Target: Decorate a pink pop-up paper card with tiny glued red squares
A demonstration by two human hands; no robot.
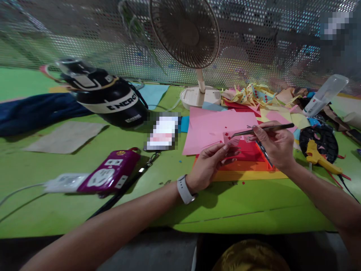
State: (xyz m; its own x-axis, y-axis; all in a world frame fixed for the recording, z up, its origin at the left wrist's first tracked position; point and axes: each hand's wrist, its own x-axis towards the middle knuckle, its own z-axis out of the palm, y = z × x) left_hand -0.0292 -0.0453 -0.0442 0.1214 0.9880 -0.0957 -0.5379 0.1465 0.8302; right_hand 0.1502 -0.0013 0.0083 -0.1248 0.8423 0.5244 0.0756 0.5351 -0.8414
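Observation:
Between the fingertips of my left hand (pixel 207 163) is a small pink paper piece (pixel 230 140) bearing a dark red diamond. My right hand (pixel 278 145) is closed around dark tweezers (pixel 267 128), whose tips point left and meet the paper piece. Whether the tips grip anything is too small to tell. Both hands are above a stack of pink sheets (pixel 208 126), with red and orange paper (pixel 203 164) beneath. A blade-like tool with an orange end (pixel 265 155) lies beside my right hand, partly hidden by it. Tiny red scraps dot the sheets.
A yellow glue gun (pixel 318 156) lies on a black round tray (pixel 324 137) at the right, near a clear bottle (pixel 327 96). Paper scraps (pixel 254 94) are piled behind. A fan (pixel 200 96), phone (pixel 163 131), purple power bank (pixel 111 171) and black jug (pixel 113 99) stand or lie leftward.

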